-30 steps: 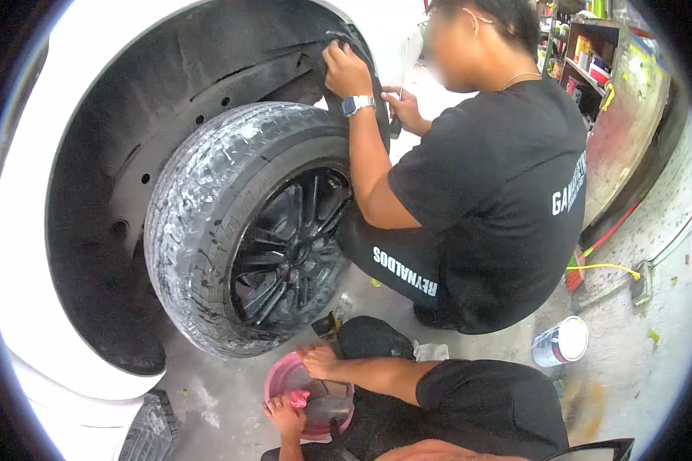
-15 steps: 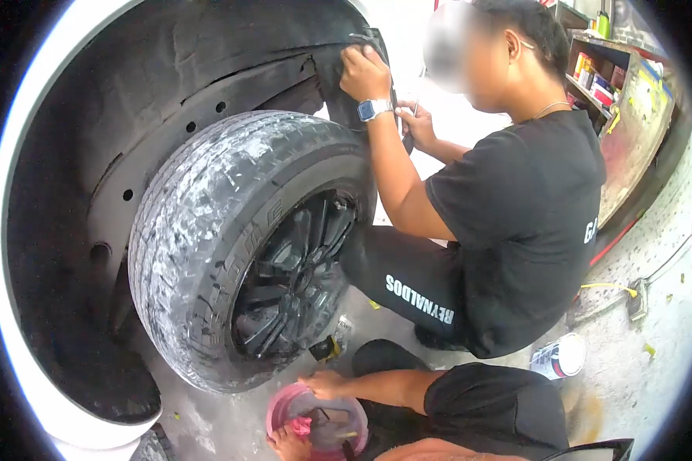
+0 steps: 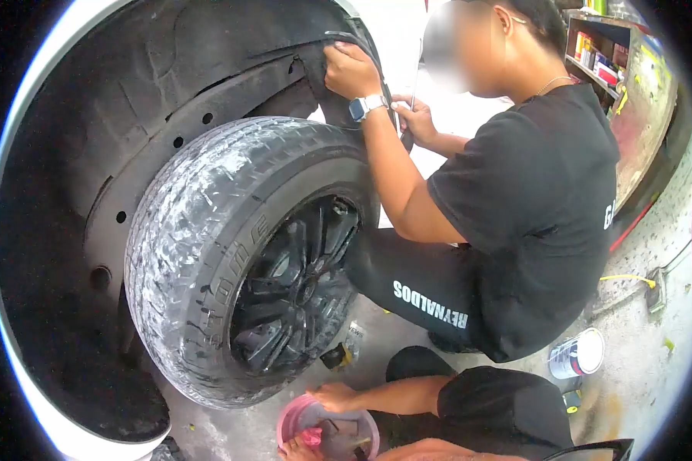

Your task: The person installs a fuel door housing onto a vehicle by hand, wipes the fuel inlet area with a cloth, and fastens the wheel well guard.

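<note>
At the bottom of the view stands a round pink basin point(image 3: 374, 432) with cloudy water and several small dark and tan pieces in it. My right hand point(image 3: 333, 397) has its fingers closed over the basin's far rim. My left hand point(image 3: 298, 450), partly cut off by the lower frame edge, is closed around a bunched pink cloth point(image 3: 311, 436) at the near-left rim. Just beyond the basin is a large tyre point(image 3: 184, 253) smeared with white residue, on a black wheel point(image 3: 300, 288).
A co-worker in black crouches at right, one hand point(image 3: 354, 71) at the edge of the wheel arch point(image 3: 61, 192), the other hand point(image 3: 415, 121) holding a thin tool. A can point(image 3: 577, 355) and yellow cord point(image 3: 627, 279) lie right. A shelf point(image 3: 592, 73) stands behind.
My view has shifted slightly, so the basin and both my hands appear lower and further right. Both hands stay at the basin. The co-worker's hands remain at the wheel arch edge.
</note>
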The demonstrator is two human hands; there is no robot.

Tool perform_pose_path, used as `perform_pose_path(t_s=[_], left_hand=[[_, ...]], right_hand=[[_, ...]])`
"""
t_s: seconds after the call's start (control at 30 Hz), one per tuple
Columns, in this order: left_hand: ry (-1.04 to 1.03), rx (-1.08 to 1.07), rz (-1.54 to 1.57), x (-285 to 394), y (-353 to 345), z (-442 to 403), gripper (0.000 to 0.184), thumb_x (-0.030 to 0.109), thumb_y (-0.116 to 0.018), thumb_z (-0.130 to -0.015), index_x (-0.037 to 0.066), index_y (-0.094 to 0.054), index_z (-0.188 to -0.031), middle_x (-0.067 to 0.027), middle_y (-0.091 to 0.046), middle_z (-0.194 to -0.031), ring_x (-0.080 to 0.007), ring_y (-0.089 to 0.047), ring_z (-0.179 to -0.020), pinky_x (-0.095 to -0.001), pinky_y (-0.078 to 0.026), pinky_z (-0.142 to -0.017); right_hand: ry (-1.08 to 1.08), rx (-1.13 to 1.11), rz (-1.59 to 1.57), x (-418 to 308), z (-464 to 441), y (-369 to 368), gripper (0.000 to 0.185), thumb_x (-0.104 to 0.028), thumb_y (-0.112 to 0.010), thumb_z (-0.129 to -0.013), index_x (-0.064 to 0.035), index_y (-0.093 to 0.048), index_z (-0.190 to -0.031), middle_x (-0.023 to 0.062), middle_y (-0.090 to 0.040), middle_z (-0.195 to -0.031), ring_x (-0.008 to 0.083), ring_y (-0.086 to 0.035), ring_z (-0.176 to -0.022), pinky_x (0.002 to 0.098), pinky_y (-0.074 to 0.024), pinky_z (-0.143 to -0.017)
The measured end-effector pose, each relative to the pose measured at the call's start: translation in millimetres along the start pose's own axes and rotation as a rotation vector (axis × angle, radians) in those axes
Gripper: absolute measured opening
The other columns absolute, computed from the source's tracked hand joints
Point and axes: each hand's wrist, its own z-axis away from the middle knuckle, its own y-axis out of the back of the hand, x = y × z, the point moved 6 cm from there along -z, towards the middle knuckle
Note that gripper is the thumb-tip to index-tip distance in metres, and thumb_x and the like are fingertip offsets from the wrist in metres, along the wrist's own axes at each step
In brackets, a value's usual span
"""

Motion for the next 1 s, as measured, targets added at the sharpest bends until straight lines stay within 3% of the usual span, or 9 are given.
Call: perform_pose_path(t_s=[0.23,0.3,0.5,0.63,0.73,0.8,0.9,1.0], left_hand=[[0.008,-0.001,0.007,-3,-2,3,0.072,0.037,-0.075,-0.06,0.009,-0.056,-0.124,-0.0107,-0.062,-0.114,-0.0297,-0.048,-0.121,-0.0551,-0.025,-0.111],[0.016,0.008,0.01,-4,-3,3,0.072,0.037,-0.075,-0.06,0.009,-0.056,-0.124,-0.0104,-0.062,-0.114,-0.0294,-0.048,-0.121,-0.055,-0.025,-0.11],[-0.001,0.131,-0.044,-1,2,9,0.072,0.035,-0.075,-0.06,0.011,-0.055,-0.125,-0.0071,-0.062,-0.116,-0.027,-0.049,-0.12,-0.054,-0.026,-0.109],[0.01,0.152,-0.028,4,14,11,0.074,0.035,-0.075,-0.061,0.012,-0.054,-0.127,-0.0069,-0.062,-0.116,-0.0272,-0.05,-0.12,-0.0542,-0.026,-0.11],[-0.008,0.074,-0.04,11,27,14,0.071,0.034,-0.074,-0.065,0.011,-0.053,-0.129,-0.0076,-0.062,-0.119,-0.0281,-0.049,-0.121,-0.0557,-0.027,-0.109],[-0.024,0.174,0.045,13,31,16,0.068,0.032,-0.073,-0.068,0.01,-0.053,-0.129,-0.0075,-0.061,-0.124,-0.0287,-0.048,-0.123,-0.0569,-0.028,-0.109],[-0.015,0.207,0.041,20,48,19,0.068,0.029,-0.072,-0.068,0.01,-0.052,-0.13,-0.0079,-0.059,-0.127,-0.0295,-0.047,-0.126,-0.058,-0.028,-0.11],[0.001,0.154,0.076,13,30,14,0.071,0.028,-0.073,-0.066,0.01,-0.051,-0.131,-0.0081,-0.059,-0.128,-0.03,-0.045,-0.129,-0.0577,-0.027,-0.111]], right_hand=[[-0.024,0.067,0.002,-2,-2,-3,0.06,-0.012,-0.056,-0.083,-0.003,-0.043,-0.142,0.0208,-0.068,-0.104,0.0391,-0.068,-0.086,0.0518,-0.0552,-0.07],[-0.133,-0.186,-0.037,-9,0,23,0.06,-0.012,-0.054,-0.084,-0.0032,-0.042,-0.143,0.0209,-0.067,-0.111,0.0395,-0.067,-0.089,0.0506,-0.0552,-0.074],[-0.011,-0.051,-0.018,-1,-6,4,0.057,-0.011,-0.058,-0.083,-0.0026,-0.046,-0.138,0.0213,-0.067,-0.109,0.0395,-0.068,-0.091,0.0492,-0.0555,-0.075],[-0.066,-0.105,-0.034,-3,-6,10,0.057,-0.013,-0.06,-0.082,-0.0023,-0.046,-0.137,0.0206,-0.067,-0.112,0.0384,-0.067,-0.095,0.0485,-0.0555,-0.076],[-0.15,-0.267,-0.131,9,-15,-13,0.059,-0.014,-0.06,-0.082,-0.0016,-0.044,-0.138,0.02,-0.067,-0.113,0.0377,-0.066,-0.096,0.0477,-0.0552,-0.078],[-0.038,-0.157,-0.048,10,-15,-17,0.062,-0.014,-0.061,-0.082,-0.0011,-0.042,-0.14,0.0191,-0.068,-0.109,0.0372,-0.067,-0.095,0.0478,-0.0549,-0.079],[-0.037,-0.057,0.012,5,-11,-8,0.063,-0.014,-0.061,-0.082,0.0006,-0.041,-0.139,0.0184,-0.069,-0.104,0.037,-0.067,-0.093,0.0483,-0.0546,-0.079],[-0.052,-0.13,0.046,4,-15,-8,0.064,-0.015,-0.062,-0.081,0.0013,-0.039,-0.138,0.0183,-0.069,-0.102,0.0364,-0.067,-0.094,0.0488,-0.0545,-0.077]])
